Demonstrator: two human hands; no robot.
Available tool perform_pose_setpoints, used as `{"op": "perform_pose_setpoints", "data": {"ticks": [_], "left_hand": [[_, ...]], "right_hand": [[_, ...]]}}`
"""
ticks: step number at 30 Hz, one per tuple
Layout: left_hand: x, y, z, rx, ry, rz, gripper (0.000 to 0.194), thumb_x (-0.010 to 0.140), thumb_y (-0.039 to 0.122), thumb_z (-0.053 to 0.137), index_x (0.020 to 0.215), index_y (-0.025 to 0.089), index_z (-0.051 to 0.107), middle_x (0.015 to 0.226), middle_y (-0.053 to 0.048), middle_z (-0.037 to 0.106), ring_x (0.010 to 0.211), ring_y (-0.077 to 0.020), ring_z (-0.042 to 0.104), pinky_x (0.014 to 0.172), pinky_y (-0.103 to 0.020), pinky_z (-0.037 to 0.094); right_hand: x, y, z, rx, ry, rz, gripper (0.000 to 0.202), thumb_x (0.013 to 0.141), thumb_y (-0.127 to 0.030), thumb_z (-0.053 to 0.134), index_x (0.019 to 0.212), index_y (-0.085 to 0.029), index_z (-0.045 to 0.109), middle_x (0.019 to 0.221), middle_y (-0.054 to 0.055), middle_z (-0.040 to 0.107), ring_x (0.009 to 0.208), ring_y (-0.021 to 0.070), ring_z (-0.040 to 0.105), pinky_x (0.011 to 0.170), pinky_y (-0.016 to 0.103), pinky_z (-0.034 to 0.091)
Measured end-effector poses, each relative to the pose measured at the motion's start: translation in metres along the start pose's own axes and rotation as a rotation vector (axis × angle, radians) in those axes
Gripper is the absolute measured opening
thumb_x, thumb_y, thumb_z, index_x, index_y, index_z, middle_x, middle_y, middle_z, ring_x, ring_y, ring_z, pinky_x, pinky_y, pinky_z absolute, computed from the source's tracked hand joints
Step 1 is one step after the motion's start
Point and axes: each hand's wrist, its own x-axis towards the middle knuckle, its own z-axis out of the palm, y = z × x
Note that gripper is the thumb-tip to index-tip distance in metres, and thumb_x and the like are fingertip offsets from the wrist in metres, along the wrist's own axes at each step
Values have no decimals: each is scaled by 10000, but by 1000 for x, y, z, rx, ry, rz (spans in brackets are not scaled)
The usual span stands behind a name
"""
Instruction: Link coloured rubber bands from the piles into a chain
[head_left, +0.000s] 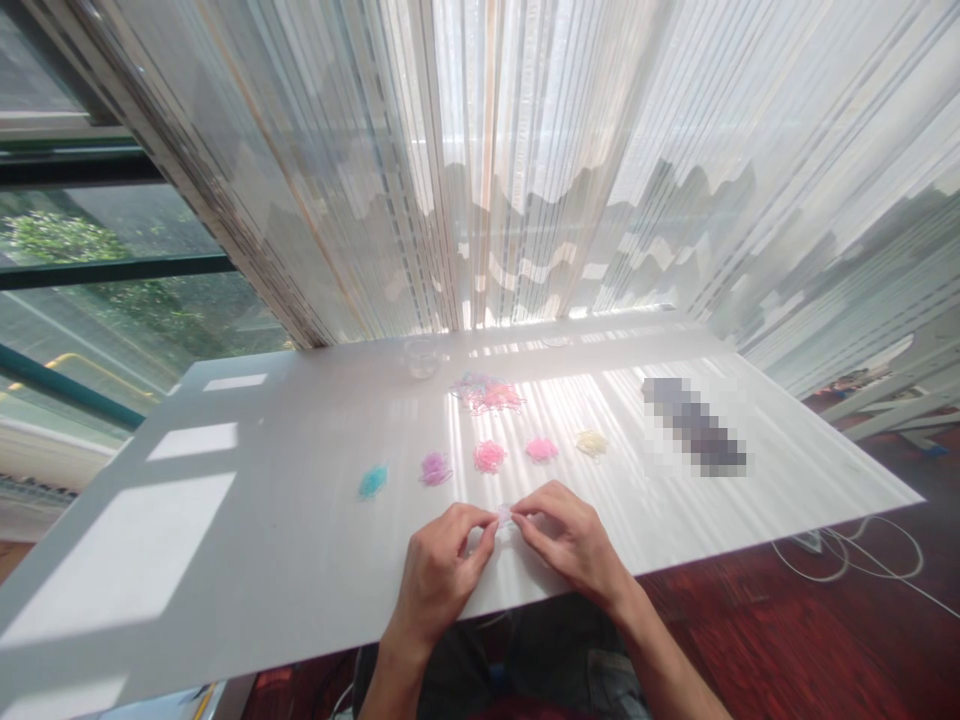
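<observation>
My left hand (448, 560) and my right hand (574, 540) meet low over the white table (300, 560), near its front edge. Thumb and fingers of each are pinched at small pale lilac rubber bands (504, 515) between them; single loops are too fine to make out. Just beyond lie small heaps of thin rubber bands: a teal heap (373, 481), a purple heap (435, 469), a coral heap (490, 457), a pink heap (541, 449) and a pale yellow heap (592, 444). Behind them is a larger mixed-colour pile (489, 394).
A clear round bowl (421, 358) stands at the table's back, and a flat clear lid (555, 342) lies right of it. A blurred-out dark object (694, 425) lies on the right. Striped curtains (480, 200) hang behind the table. White cable (847, 560) coils on the floor.
</observation>
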Motion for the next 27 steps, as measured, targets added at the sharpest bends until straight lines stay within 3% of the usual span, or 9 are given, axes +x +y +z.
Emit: {"op": "perform_pose_setpoints", "data": {"ticks": [8,12,18,27], "left_hand": [[1,-1,0,34,9,-31,105,1016,252,584,995,225,683,905,-12,729,709,-135,638,617,-218,499],[3,0,-1,57,-2,-13,113,1015,250,576,970,222,676,880,-10,725,678,-132,632,592,-219,485],[4,2,0,60,6,-2,133,1011,236,563,944,215,675,869,-25,731,723,-145,679,583,-218,490],[5,3,-1,58,15,23,122,999,212,574,928,216,673,851,-22,731,727,-152,698,587,-219,507]], "right_hand": [[2,-3,-11,13,146,104,94,959,-254,650,929,-223,734,854,31,752,750,179,669,686,279,551],[4,10,-42,-115,227,183,177,959,-363,645,921,-229,753,842,29,757,721,187,650,704,299,552],[11,51,-84,-335,366,355,443,892,-607,620,864,-195,780,774,67,766,591,195,622,629,340,545],[12,73,-81,-424,336,290,471,928,-614,576,910,-189,781,793,87,762,613,203,644,632,355,542]]}}
